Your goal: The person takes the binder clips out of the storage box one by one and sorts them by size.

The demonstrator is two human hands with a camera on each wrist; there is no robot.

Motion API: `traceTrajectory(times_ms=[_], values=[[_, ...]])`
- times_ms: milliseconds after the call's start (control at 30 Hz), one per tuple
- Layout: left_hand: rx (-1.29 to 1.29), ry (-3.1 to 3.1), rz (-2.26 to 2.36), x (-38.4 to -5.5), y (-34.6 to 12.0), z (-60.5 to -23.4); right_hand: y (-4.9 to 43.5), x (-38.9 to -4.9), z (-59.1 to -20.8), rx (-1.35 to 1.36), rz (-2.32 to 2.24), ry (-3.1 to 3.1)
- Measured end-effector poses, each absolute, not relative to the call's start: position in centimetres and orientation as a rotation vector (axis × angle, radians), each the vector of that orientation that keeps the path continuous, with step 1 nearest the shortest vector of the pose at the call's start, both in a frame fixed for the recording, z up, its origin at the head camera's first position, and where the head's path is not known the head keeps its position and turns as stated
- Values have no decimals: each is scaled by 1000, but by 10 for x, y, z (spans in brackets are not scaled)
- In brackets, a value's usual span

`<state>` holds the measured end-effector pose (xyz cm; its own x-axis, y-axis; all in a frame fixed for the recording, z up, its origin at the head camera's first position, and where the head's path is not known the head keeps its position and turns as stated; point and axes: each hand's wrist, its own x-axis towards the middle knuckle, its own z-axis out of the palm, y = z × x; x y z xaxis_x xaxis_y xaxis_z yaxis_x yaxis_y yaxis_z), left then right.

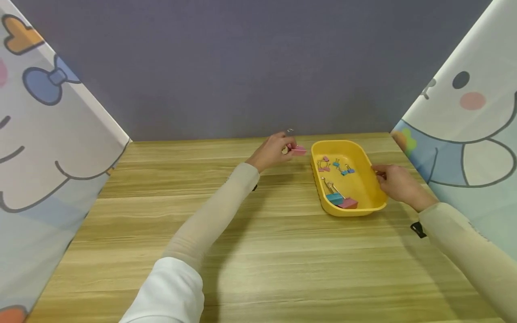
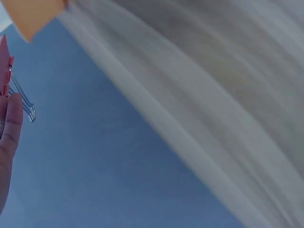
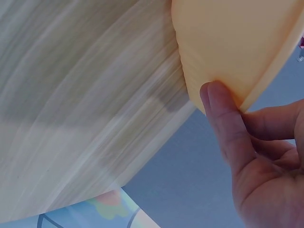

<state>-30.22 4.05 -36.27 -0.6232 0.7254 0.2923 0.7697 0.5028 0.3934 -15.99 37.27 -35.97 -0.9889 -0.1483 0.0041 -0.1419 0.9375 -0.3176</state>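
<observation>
My left hand [image 1: 274, 151] pinches a large pink binder clip [image 1: 299, 150] just left of a yellow plastic basket [image 1: 353, 212]. In the left wrist view the clip [image 2: 4, 66] shows only in part at the left edge, its wire handles sticking out beside a finger. At the basket's right side, my right hand [image 1: 399, 184] grips the rim; the right wrist view shows fingers [image 3: 223, 102] against the outer wall [image 3: 228, 42]. Inside the basket lie a large blue binder clip [image 1: 334, 198], a large pink binder clip [image 1: 349, 203] and several small pink, blue and purple ones.
The basket stands on a wood-grain table [image 1: 282, 255]. A plain grey wall [image 1: 250, 67] rises behind the table's far edge. Cartoon-printed sheets border it on the left [image 1: 52, 148] and right [image 1: 476, 148].
</observation>
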Motion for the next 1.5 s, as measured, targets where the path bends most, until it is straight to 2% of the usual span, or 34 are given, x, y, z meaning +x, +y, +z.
traceTrajectory(times_ms=[767, 1500], values=[[-1413, -2780, -682, -327, 30, -405, 368, -158, -354, -207, -496, 3078], [-1340, -2919, -646, -331, 26, -413, 368, -157, -354, -195, -504, 3076]])
